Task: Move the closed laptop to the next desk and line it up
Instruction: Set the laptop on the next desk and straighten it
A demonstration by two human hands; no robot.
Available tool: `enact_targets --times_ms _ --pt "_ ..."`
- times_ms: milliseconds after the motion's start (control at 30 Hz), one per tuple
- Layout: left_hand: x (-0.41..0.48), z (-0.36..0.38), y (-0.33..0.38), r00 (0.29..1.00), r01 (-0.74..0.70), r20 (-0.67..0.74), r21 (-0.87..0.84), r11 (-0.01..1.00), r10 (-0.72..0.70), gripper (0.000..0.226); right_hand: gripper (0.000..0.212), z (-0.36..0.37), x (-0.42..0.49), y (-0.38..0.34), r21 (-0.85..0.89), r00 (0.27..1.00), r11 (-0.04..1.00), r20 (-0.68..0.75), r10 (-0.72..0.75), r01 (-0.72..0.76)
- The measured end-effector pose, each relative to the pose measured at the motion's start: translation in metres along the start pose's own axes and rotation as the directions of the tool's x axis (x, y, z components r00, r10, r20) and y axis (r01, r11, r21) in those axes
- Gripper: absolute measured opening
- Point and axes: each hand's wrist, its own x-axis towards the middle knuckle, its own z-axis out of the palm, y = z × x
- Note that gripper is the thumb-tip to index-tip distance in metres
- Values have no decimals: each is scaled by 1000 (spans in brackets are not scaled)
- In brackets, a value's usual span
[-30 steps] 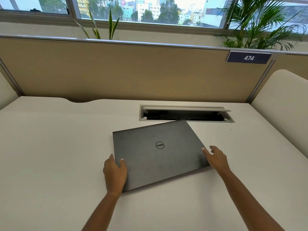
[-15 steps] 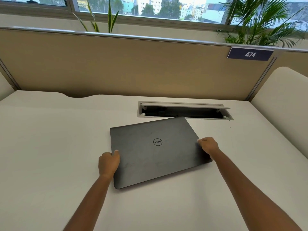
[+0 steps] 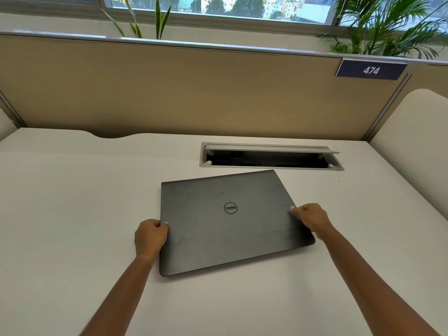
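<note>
A closed dark grey laptop [image 3: 230, 221] with a round logo lies on the white desk [image 3: 72, 214], turned a little askew to the desk's edges. My left hand [image 3: 150, 235] grips its left edge, thumb on the lid and fingers curled under. My right hand [image 3: 311, 219] grips its right edge the same way. Whether the laptop is resting on the desk or slightly raised I cannot tell.
Just behind the laptop an open cable tray [image 3: 271, 157] is set into the desk. A tan partition [image 3: 169, 93] with a "474" sign [image 3: 371, 70] closes the back. A white side divider [image 3: 412, 154] stands at the right. Plants [image 3: 388, 27] line the window.
Both hands went from resting on the laptop's near corners to closing around its left and right edges. The laptop's position hardly changed.
</note>
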Motion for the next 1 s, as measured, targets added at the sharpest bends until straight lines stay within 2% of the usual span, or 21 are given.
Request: enact_targets --times_ms 133,233,300,367,400,500,667,867,933,1000 --pt "8 -1 0 998 59 3 -46 997 -59 41 44 1 0 -9 13 1000 1000 26 17 -17" --pt "9 1 6 987 160 9 -115 980 -160 50 40 1 1 -7 64 999 997 45 28 -31" --pt "12 3 11 967 252 22 -205 946 -253 43 40 1 2 -5 100 997 993 52 51 -56" --pt "14 6 15 949 312 42 -273 910 -313 26 32 1 1 -4 104 996 992 62 68 -75" --pt "15 8 17 943 328 42 -277 903 -329 17 36 1 1 -3 100 994 990 68 90 -97" --pt "20 12 21 935 349 25 -230 909 -353 27 51 2 0 1 111 991 985 57 123 -129" --pt "28 15 28 947 318 18 -173 932 -320 29 51 2 -6 5 112 989 983 43 140 -144" --pt "23 10 26 978 210 43 -141 968 -205 15 57 -1 -9 6 56 998 997 18 56 -57" --pt "20 7 19 992 125 46 -92 988 -121 39 54 -3 -12 5 29 999 999 -9 39 -39" --pt "14 4 9 997 67 34 -51 996 -65 49 52 -6 -14 5 20 999 999 -18 48 -47"
